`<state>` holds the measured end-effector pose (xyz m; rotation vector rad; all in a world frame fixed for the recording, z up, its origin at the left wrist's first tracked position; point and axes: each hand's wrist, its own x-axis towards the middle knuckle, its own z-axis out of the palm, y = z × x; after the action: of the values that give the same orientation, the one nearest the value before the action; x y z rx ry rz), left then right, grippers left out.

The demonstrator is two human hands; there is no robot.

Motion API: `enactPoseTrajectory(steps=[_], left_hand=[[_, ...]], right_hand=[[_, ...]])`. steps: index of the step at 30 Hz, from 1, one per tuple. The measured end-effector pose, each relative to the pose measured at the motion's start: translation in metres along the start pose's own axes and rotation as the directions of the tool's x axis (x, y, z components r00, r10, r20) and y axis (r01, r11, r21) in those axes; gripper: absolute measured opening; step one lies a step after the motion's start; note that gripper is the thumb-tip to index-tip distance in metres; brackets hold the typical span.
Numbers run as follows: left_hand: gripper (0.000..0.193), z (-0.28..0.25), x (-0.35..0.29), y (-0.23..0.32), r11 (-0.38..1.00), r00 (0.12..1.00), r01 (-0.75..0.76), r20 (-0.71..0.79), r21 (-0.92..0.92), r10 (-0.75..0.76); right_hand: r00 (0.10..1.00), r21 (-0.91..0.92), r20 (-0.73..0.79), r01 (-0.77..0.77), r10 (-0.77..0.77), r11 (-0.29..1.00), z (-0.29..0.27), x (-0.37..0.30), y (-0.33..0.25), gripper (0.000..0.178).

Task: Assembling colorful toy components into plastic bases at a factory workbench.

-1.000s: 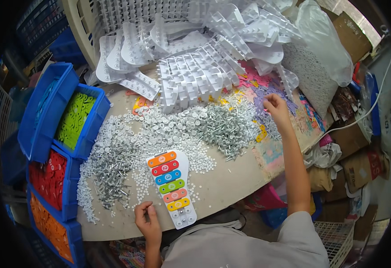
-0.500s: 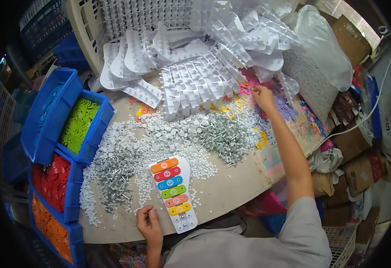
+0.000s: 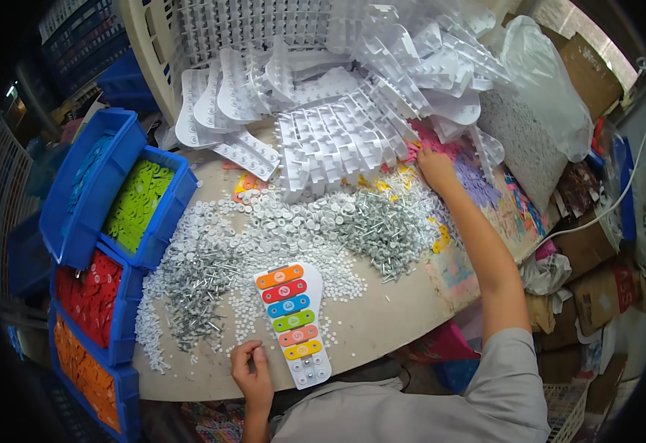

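A white toy xylophone base lies near the table's front edge, with several coloured bars fastened across it. The bare end nearest me shows round sockets and metal pins. Just left of that end, my left hand rests at the table edge, its fingers loosely curled around nothing I can see. My right arm stretches to the far right. There my right hand bends down at a heap of pink pieces, fingers drawn together. Its fingertips are partly hidden, so I cannot make out what is between them. Purple pieces lie beside it.
Blue bins at the left hold green, red, orange and blue bars. Metal pins and white caps cover the mid-table. Behind them, white xylophone bases are piled before a crate. A plastic bag stands far right.
My right hand has turned more downward over the pink pieces. My left hand stays beside the xylophone base. The whole view has shifted slightly.
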<state>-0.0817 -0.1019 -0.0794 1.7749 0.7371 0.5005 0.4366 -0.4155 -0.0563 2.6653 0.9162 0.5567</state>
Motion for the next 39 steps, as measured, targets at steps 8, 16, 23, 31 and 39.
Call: enactPoseTrajectory(steps=[8, 16, 23, 31, 39], left_hand=[[0.009, -0.007, -0.01, 0.009, 0.981, 0.99, 0.129, -0.045, -0.146, -0.137], [0.019, 0.001, -0.007, 0.032, 0.969, 0.969, -0.238, -0.045, 0.069, 0.242], [0.038, 0.005, -0.015, 0.027, 0.996, 0.991, -0.066, 0.116, -0.051, 0.072], [0.053, 0.001, -0.016, 0.032, 0.942, 0.941, -0.28, 0.246, 0.186, 0.231], [0.056, 0.005, -0.016, 0.034, 0.93, 0.937, -0.303, 0.246, 0.209, 0.249]], right_hand=[[0.978, -0.009, -0.045, -0.205, 0.205, 0.979, -0.038, -0.031, -0.019, 0.013], [0.958, 0.802, 0.134, -0.255, 0.252, 0.541, -0.23, -0.142, -0.168, 0.008], [0.961, 0.879, -0.226, 0.272, -0.16, 0.392, -0.241, -0.201, -0.263, 0.023], [0.92, 0.823, -0.242, 0.363, -0.309, 0.437, -0.235, -0.217, -0.288, 0.031], [0.961, 0.869, -0.138, 0.234, -0.241, 0.436, -0.227, -0.22, -0.28, 0.023]])
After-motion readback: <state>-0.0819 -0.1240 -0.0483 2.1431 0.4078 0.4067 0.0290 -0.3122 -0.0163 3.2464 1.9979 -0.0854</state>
